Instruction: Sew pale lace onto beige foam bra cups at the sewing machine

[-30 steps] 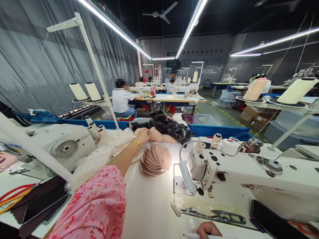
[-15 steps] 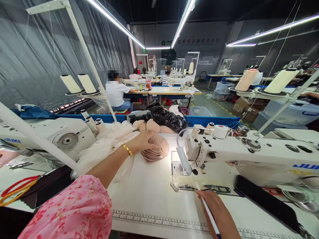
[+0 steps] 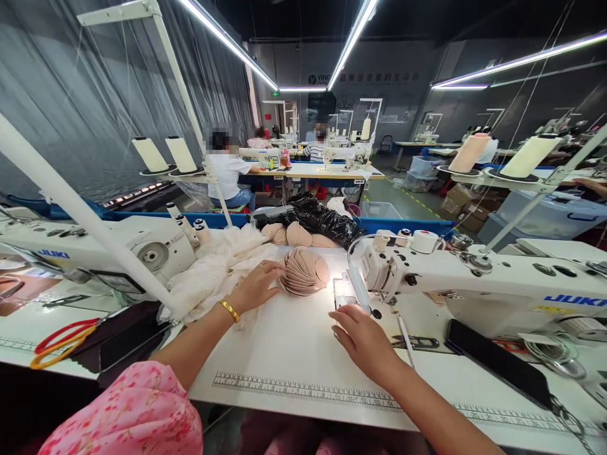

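A fanned stack of beige moulded bra cups [image 3: 303,272] lies on the white sewing table [image 3: 284,354]. My left hand [image 3: 258,287], fingers apart, is at the stack's left side; whether the fingertips touch it I cannot tell. My right hand [image 3: 363,335] hovers over the table in front of the sewing machine's needle area, fingers spread and nothing in them. A white pen [image 3: 405,338] lies right of that hand, close to dark thread snips [image 3: 420,342]. More beige cups [image 3: 298,234] sit behind the stack.
The sewing machine [image 3: 484,284] with its lamp [image 3: 359,284] stands at the right, a black phone [image 3: 497,363] before it. White gauzy fabric [image 3: 222,265] and scissors [image 3: 66,341] lie at left. A printed ruler [image 3: 303,388] runs along the front edge.
My right hand has let go of the pen, which now lies on the table, and moved left and forward. My left hand has drawn back from the top of the stack to its left side.
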{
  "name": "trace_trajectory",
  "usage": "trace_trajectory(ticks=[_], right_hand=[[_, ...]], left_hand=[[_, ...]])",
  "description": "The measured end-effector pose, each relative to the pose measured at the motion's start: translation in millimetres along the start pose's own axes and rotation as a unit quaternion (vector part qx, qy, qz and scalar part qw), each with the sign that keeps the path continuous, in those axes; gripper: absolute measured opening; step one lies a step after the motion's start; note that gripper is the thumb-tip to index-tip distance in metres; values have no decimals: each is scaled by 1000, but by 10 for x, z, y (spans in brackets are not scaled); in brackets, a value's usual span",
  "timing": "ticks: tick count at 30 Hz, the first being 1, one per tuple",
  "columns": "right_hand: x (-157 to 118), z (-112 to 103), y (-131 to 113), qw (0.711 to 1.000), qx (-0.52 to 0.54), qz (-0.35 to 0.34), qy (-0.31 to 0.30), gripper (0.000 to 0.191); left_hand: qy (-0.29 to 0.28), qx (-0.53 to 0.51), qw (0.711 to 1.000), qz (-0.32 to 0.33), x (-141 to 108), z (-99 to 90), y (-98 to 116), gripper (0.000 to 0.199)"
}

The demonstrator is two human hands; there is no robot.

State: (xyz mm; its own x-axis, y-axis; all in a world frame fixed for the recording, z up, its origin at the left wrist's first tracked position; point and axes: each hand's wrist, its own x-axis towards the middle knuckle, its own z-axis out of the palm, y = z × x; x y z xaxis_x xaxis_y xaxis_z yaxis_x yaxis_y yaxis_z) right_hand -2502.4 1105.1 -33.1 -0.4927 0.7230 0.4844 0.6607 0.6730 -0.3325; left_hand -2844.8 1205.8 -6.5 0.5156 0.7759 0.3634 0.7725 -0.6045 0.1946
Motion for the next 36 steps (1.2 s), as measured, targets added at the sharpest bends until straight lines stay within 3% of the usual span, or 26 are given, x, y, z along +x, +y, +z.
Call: trace_trajectory(ticks=[5, 10, 18, 24, 29, 32, 36], right_hand=[[584, 400, 78, 998, -23, 60, 26, 25], [755, 611, 175, 997, -39, 53, 35, 20], [906, 623, 257, 999, -24, -13, 36, 19], [959, 659, 276, 999, -33, 8, 24, 15], [986, 660, 276, 999, -44, 15, 10, 23], [978, 647, 284, 999, -42, 7, -1, 16], [933, 648, 308, 1000, -28, 9, 5, 20]], left_hand=[[4, 20, 999, 25, -4, 98, 38, 3], [16, 34, 999, 34, 3, 159, -10, 14], [29, 20, 998, 55, 77, 101, -217, 23], [27, 6, 998, 52, 113, 174, -304, 21], [28, -12, 998, 51, 101, 234, -344, 23], [27, -20, 998, 51, 91, 239, -362, 22], [24, -24, 999, 42, 86, 221, -350, 23]])
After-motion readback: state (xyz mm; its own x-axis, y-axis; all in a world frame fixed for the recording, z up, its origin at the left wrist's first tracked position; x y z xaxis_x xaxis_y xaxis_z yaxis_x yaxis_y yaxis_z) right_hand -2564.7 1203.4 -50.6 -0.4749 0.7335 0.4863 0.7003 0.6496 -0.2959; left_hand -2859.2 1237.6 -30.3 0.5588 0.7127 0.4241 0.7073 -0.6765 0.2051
